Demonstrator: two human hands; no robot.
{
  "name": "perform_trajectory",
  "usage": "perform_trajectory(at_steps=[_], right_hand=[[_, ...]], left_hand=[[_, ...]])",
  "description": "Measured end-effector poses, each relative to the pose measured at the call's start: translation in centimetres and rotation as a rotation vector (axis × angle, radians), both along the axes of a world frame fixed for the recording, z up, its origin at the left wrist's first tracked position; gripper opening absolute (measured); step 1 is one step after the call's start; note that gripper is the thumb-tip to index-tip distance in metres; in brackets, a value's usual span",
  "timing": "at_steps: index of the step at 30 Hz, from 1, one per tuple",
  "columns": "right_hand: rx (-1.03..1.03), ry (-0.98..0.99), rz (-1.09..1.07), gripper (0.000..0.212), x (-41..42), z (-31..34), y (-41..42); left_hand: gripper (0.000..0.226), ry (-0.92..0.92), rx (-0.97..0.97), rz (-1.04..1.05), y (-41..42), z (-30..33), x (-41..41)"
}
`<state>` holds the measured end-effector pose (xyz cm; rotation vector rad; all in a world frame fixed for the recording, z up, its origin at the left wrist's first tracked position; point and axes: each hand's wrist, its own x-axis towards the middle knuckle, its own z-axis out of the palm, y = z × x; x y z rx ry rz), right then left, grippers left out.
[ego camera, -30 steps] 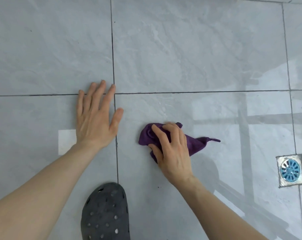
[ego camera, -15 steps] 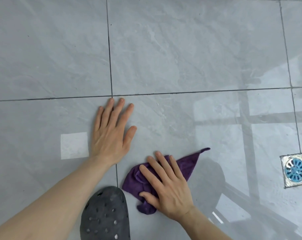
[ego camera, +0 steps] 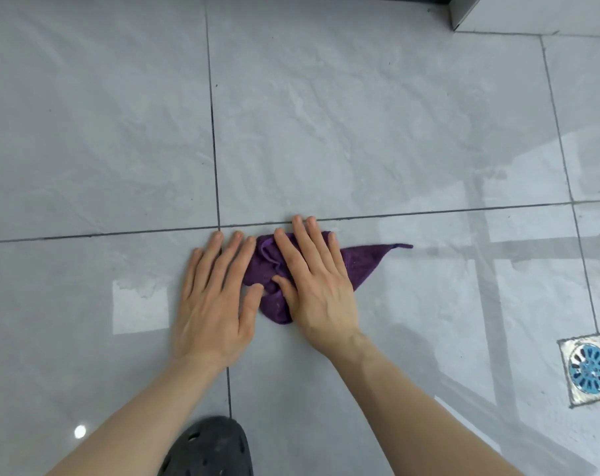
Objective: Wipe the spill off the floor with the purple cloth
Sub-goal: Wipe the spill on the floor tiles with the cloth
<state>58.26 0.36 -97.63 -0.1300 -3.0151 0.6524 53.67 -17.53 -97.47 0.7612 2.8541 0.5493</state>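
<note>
The purple cloth (ego camera: 360,261) lies bunched on the grey tiled floor (ego camera: 360,125), just below a horizontal grout line, one corner trailing out to the right. My right hand (ego camera: 317,286) presses flat on top of it, fingers spread, thumb tucked into the folds. My left hand (ego camera: 216,300) lies flat on the tile beside it, fingers apart, its index finger and thumb touching the cloth's left edge. A faint wet sheen shows on the tiles around the cloth; no distinct puddle is visible.
A square floor drain (ego camera: 588,369) with a blue grate sits at the right. A dark perforated clog (ego camera: 209,448) is at the bottom centre. A wall or cabinet base (ego camera: 532,12) stands at the top right.
My right hand has pushed the cloth forward from beside the clog up to the grout line. My left hand now lies close against the cloth's left side.
</note>
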Motion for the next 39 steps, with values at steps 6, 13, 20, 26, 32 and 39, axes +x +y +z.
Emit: perform_trajectory(at_steps=[6,13,20,26,32,39], right_hand=[[0.065,0.086,0.095,0.056,-12.0,3.0,2.3],[0.024,-0.005,0.002,0.073,-7.9,3.0,3.0],[-0.012,-0.153,-0.16,0.091,-2.3,4.8,4.5],[-0.043,-0.225,-0.18,0.082,-2.8,5.0,4.1],[0.002,-0.241,-0.195,0.069,-4.7,5.7,4.6],[0.015,-0.165,-0.195,0.036,-5.9,5.8,3.8]], left_hand=[[0.066,0.014,0.151,0.121,2.5,2.2,-4.7],[0.07,-0.044,0.15,0.178,4.3,4.1,-4.1],[0.083,-0.148,0.157,-0.053,4.2,5.1,-5.0],[0.088,-0.149,-0.006,-0.22,4.7,5.1,-6.8],[0.091,-0.094,-0.137,-0.218,5.4,5.6,-8.0],[0.057,-0.063,-0.157,-0.099,6.8,5.5,-8.3]])
